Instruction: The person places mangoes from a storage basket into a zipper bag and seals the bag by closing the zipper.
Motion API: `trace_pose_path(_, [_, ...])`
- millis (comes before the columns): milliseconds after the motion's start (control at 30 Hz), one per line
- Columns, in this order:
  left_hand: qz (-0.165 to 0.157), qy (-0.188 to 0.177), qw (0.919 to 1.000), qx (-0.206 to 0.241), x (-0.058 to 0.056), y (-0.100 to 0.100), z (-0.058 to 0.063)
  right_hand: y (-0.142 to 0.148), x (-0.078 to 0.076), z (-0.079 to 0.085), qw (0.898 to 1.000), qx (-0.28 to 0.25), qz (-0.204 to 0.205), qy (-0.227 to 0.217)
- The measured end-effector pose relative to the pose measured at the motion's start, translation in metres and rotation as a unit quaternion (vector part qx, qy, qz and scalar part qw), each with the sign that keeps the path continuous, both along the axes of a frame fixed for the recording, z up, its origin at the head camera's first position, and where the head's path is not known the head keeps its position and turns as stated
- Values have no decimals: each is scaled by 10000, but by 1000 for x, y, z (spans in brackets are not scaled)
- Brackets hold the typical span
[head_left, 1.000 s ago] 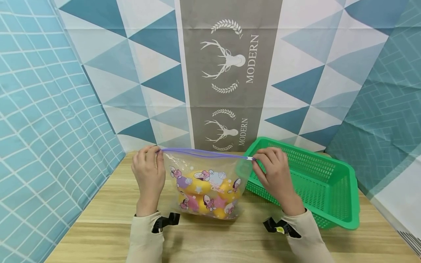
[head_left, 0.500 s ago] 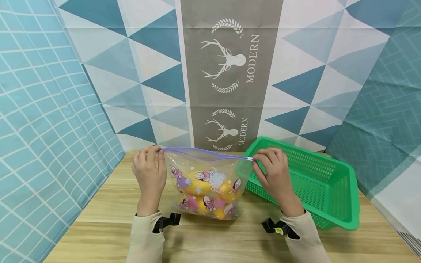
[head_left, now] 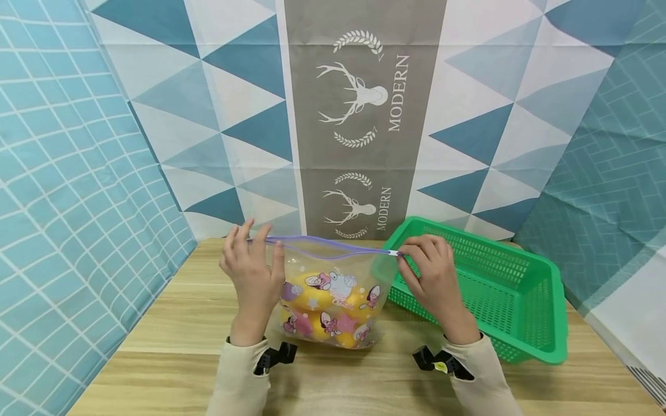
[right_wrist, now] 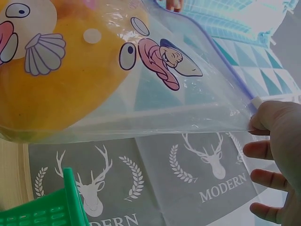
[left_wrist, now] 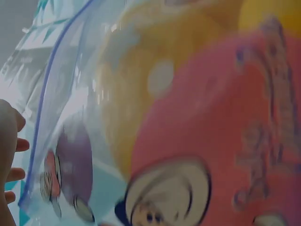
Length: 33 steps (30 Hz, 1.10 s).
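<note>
A clear zip bag (head_left: pixel 333 312) with cartoon shell prints stands upright on the table, holding several yellow rounded things (right_wrist: pixel 89 89) whose kind the printed film blurs. Its purple zip edge (head_left: pixel 333 254) runs across the top, the two sides parted in the middle. My right hand (head_left: pixel 432 277) pinches the top right corner beside the white slider (head_left: pixel 393 253). At the top left corner my left hand (head_left: pixel 252 271) has its fingers extended and spread, next to the zip edge. In the left wrist view those fingers (left_wrist: pixel 16 174) are beside the purple edge; contact is unclear.
Behind and to the right of the bag is a green perforated plastic basket (head_left: pixel 499 300). The wood-grain table (head_left: pixel 171 346) meets a patterned backdrop (head_left: pixel 354 115) at the back. Blue grid cloth (head_left: pixel 67 190) hangs on the left.
My left hand has let go of the bag's left corner, moved slightly right and spread its fingers. The right hand keeps its pinch, nearly still. The bag's mouth gapes a little more.
</note>
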<state>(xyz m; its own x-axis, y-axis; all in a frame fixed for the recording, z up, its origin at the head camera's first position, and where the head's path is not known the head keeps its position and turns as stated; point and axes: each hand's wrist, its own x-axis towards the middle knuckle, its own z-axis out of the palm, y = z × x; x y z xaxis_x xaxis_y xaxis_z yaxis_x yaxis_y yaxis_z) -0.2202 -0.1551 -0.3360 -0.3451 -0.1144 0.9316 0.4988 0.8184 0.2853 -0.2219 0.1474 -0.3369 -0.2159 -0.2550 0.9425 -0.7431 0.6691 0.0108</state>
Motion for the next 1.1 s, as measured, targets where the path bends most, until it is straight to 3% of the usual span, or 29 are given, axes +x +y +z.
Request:
trace_pose_path(233, [-296,104,9980,-552,9,27,1,-1,1,-1,10000,-13,30,13])
trace_pose_path(467, [-506,287,9905,-1244,12,50,-1,-1,2,-1,10000,-39,59,-24])
trace_pose_path(833, [-860,409,9817,-1648,15,81,-2,-1,1,2,9999,-21,126,67])
trace_pose_path(1100, [-1006,458,9792,-1699,15,106,-1,-1,2,0,9998,55,178,-12])
